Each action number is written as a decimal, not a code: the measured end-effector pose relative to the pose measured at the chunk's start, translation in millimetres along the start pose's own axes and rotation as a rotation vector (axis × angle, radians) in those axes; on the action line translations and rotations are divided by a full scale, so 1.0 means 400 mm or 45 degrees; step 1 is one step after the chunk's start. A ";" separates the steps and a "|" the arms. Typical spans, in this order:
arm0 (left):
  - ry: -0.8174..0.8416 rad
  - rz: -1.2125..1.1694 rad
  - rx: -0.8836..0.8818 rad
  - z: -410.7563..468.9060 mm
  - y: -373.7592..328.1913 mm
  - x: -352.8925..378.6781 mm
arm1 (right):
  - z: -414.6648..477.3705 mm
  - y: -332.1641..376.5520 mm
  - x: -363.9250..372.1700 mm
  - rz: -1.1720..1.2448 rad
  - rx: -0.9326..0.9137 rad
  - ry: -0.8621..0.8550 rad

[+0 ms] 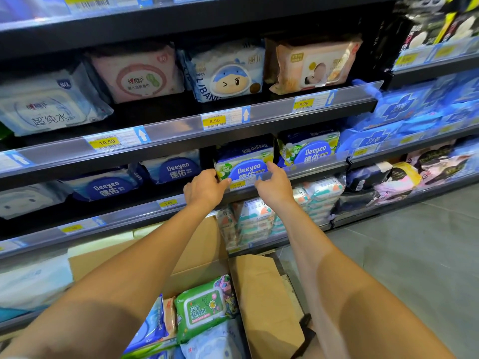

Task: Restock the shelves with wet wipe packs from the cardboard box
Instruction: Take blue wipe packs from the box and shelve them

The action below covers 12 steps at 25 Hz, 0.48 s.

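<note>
Deeyeo wet wipe pack (pixel 245 161) stands upright on the middle shelf, behind the price rail (pixel 129 214). Left hand (pixel 206 189) pinches the pack's lower left corner. Right hand (pixel 272 185) grips its right edge, thumb raised. Below, the open cardboard box (pixel 261 294) holds a green wipe pack (pixel 204 307) among others.

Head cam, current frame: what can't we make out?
Head view: lower part of the Deeyeo pack, behind the shelf rail and both hands.
Whether left hand and right hand grip it or only touch it: fingertips unclear.
Cardboard box contents: partly under the left forearm, cut off by the bottom edge.
Blue packs far right: blurred.
</note>
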State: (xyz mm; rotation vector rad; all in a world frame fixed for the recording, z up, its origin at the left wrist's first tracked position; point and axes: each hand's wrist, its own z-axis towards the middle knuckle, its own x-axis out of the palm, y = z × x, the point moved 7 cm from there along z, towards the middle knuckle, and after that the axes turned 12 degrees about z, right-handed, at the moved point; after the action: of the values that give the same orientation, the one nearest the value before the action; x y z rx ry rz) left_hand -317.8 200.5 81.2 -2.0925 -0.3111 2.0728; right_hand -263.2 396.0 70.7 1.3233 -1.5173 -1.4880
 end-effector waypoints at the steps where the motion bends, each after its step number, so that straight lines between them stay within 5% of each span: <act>1: 0.007 0.018 0.004 0.002 -0.010 0.000 | 0.002 -0.004 -0.004 0.020 0.012 -0.001; 12: 0.051 0.042 0.047 0.012 -0.032 0.008 | -0.013 -0.015 -0.036 -0.021 -0.037 0.080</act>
State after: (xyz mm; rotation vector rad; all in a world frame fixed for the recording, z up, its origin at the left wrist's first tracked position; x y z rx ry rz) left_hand -322.7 213.4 81.4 -2.1283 -0.2323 2.0357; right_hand -252.7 408.4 68.8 1.3558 -1.4434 -1.4594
